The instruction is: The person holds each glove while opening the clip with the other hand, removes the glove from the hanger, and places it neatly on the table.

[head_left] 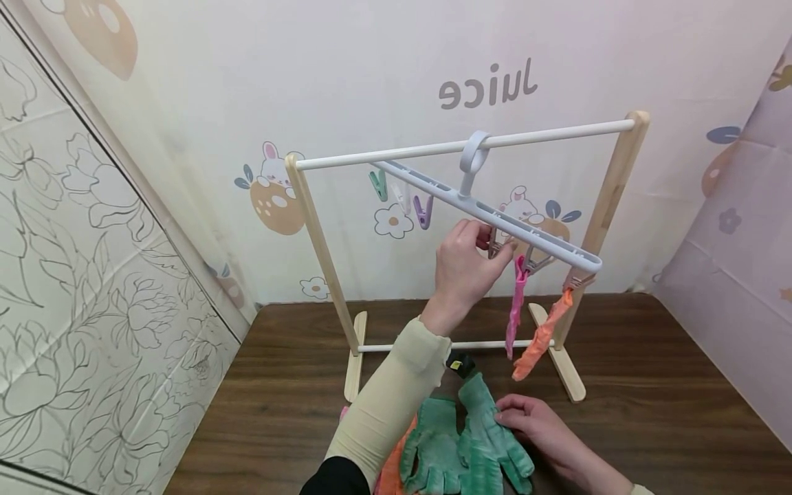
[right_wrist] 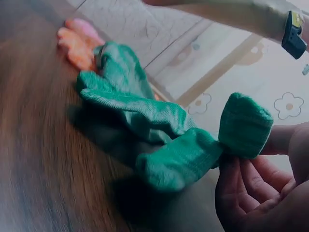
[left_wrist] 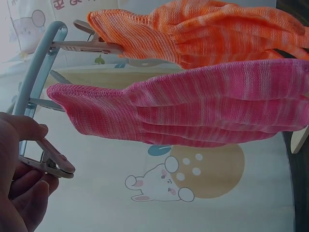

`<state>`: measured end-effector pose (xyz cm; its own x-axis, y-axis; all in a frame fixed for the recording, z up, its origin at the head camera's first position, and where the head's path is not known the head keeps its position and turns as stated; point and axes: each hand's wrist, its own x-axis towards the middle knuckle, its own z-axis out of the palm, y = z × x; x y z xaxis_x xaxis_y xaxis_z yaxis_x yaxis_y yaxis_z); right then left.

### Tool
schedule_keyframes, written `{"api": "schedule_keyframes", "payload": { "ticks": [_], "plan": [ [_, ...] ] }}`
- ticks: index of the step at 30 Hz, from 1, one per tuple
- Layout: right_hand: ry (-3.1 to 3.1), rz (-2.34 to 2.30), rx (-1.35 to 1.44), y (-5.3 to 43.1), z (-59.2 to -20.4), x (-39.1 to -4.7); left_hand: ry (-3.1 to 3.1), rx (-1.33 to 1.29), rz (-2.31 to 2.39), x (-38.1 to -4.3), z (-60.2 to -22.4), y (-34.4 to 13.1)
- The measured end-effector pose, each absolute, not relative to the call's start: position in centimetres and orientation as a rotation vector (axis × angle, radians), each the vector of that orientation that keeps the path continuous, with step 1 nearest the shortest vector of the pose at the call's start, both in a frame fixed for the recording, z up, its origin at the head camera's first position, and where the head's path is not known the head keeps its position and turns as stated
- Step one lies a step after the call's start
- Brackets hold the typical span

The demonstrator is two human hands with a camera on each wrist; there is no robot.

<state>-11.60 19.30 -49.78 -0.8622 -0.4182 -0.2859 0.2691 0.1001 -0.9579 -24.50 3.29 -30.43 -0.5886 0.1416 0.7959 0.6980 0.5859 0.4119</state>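
Before the rack, lying gloves: one green glove (head_left: pixel 436 426) rests on the dark wood table (head_left: pixel 656 392), close beside an orange glove (head_left: pixel 394 467) that the left forearm partly covers.
Right hand: low in front of the rack (head_left: pixel 557 135), on its right-hand side, the right hand (head_left: pixel 544 433) pinches a second green glove (head_left: pixel 482 433) between thumb and fingers.
Held green glove: it lies directly left of the right hand, before the rack, its fingers spread toward the viewer and its cuff end toward the rack.
Hanging gloves: near the rack's right post, an orange glove (head_left: pixel 547 337) and a pink glove (head_left: pixel 515 309) hang from clips, cuffs up; the pink one is nearer the left hand.
Left hand: below the rack's top bar, the left hand (head_left: pixel 467 261) grips a pale clip (left_wrist: pixel 58 163) with thumb and fingers; how far its jaws part, I cannot tell.
Hanger: hooked over the rack's top bar, the pale hanger (head_left: pixel 532 232) slants across it, right end toward the viewer.
Far clips: beneath the rack's bar, toward its left post, hang a purple clip (head_left: pixel 423 212) and a green clip (head_left: pixel 378 185).
Backdrop: behind the rack, a printed cloth (head_left: pixel 204 89) carries mirrored lettering, "Juice".
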Motion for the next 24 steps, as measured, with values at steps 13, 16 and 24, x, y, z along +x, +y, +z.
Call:
{"api": "schedule_keyframes", "payload": {
  "ticks": [13,16,24],
  "plan": [
    [2.311,-1.474,-0.385,20.1,-50.6,-11.9,-2.066,-0.663,-0.945,-24.4,-30.5,3.2],
    [2.447,-1.337,-0.466,20.3,-50.6,-12.0,-2.066,-0.666,-0.955,-24.3,-30.5,3.2],
    [2.705,-1.063,-0.471,20.4,-49.9,-11.7,-2.071,-0.668,-0.976,-24.3,-30.5,3.1]
  ]
}}
